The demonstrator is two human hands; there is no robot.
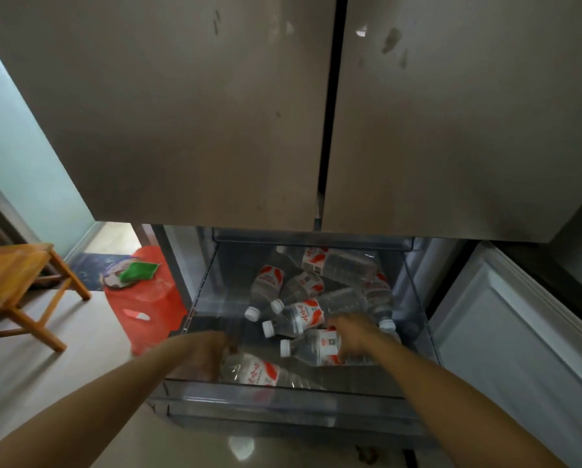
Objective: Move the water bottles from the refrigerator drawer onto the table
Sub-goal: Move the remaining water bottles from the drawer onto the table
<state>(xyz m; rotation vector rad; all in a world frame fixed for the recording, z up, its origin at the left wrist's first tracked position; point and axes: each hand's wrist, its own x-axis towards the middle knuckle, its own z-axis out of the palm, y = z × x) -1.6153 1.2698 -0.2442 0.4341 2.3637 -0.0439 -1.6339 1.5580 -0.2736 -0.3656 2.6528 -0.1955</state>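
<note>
Far left, off-task: a light wooden stool (16,282) and a red plastic stool (141,309) with a green item (137,270) on top, both on the floor.

Step in hand, as I judge it, is picking from the open clear-walled refrigerator drawer (316,400). The counter is not in view.

The left hand (210,352) is inside the drawer at front-left, against the end of the front bottle (259,369), a clear plastic water bottle with a red-and-white label lying along the front wall. The hand is motion-blurred, so I can't tell whether it grasps.

The right hand (352,336) has fingers curled over the body of the second bottle (311,347). It is the same kind, with its white cap pointing left, and the hand is grasping it.

Count:
- Seven water bottles visible, all lying down in a loose pile, centre to right of the drawer. More may hide underneath.
- Two hands, one drawer, two stools.

Next move likely needs the left hand to close firmly round the front bottle, then both bottles lifted clear over the drawer's front wall. The bottles overlap, so neighbours may roll.
</note>
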